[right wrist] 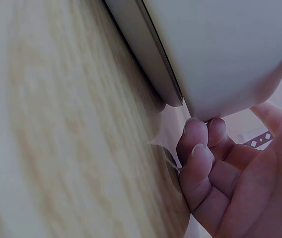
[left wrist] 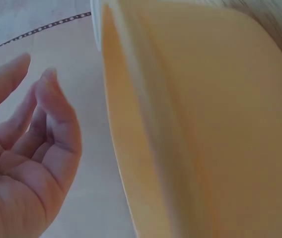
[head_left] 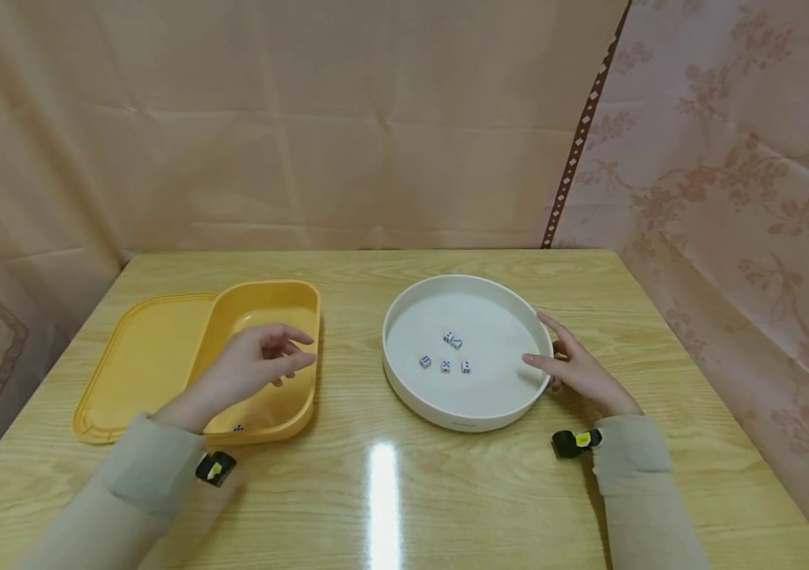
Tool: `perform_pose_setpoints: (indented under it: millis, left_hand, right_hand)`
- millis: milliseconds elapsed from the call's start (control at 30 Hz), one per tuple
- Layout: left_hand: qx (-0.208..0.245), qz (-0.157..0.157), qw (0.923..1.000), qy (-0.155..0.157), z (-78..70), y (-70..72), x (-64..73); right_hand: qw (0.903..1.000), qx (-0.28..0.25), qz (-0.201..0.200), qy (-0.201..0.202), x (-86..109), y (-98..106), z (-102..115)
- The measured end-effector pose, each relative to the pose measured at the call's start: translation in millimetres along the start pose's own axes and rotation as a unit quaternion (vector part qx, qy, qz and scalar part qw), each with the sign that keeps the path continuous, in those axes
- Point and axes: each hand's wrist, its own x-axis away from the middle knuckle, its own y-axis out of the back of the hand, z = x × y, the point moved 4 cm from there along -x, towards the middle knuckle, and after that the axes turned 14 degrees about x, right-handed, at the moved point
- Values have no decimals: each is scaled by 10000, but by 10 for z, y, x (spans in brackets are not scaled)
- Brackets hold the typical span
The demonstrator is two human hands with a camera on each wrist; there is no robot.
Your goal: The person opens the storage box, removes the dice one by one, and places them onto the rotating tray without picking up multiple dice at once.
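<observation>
In the head view my left hand [head_left: 255, 362] hovers above a yellow plastic box [head_left: 315, 317], its fingers loosely bent with nothing between them. The left wrist view shows the same hand [left wrist: 36, 148] apart from the box's wall [left wrist: 131, 139]. A blue-spotted die [head_left: 238, 428] shows at the box's near edge. My right hand [head_left: 579, 368] holds the right rim of a round white tray [head_left: 469, 423], thumb over the rim and the other fingers outside. From the right wrist, bent fingertips [right wrist: 198, 158] meet the tray's lower outer edge. Several white dice [head_left: 446, 366] lie inside the tray.
A flat yellow lid [head_left: 141, 364] lies left of the box, partly beneath or against it. Everything stands on a wood-grain table [head_left: 490, 491]. Curtains [head_left: 340, 134] hang behind the table and along its sides.
</observation>
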Motion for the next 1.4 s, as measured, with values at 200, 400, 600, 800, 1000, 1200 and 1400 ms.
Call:
perform_pose_setpoints:
  millis: [200,400,600,800,1000,1200,1400]
  left_hand:
    - [-152,312,9991,236,105,28,25]
    - [-184,416,9985,299,163,56,22]
    - [-333,554,9965,531,232,77,27]
    - [-293,742,9946,664,288,75,56]
    - [-417,956,9928,596,350,110,67]
    - [-470,1289,9881,698,450,135,88]
    - [-111,1687,9818,862,535,141,111]
  right_hand:
    - [10000,-8,-8,-1,-6,-6,2]
    - [10000,-47,-22,-44,5,-8,-13]
    - [10000,-15,-32,-81,10,-7,-29]
    - [10000,-8,-35,-64,5,0,-25]
    - [10000,15,-29,-64,3,1,-19]
    - [10000,-25,-7,-50,1,-11,-19]
    - [10000,-63,-5,-66,9,-9,-13]
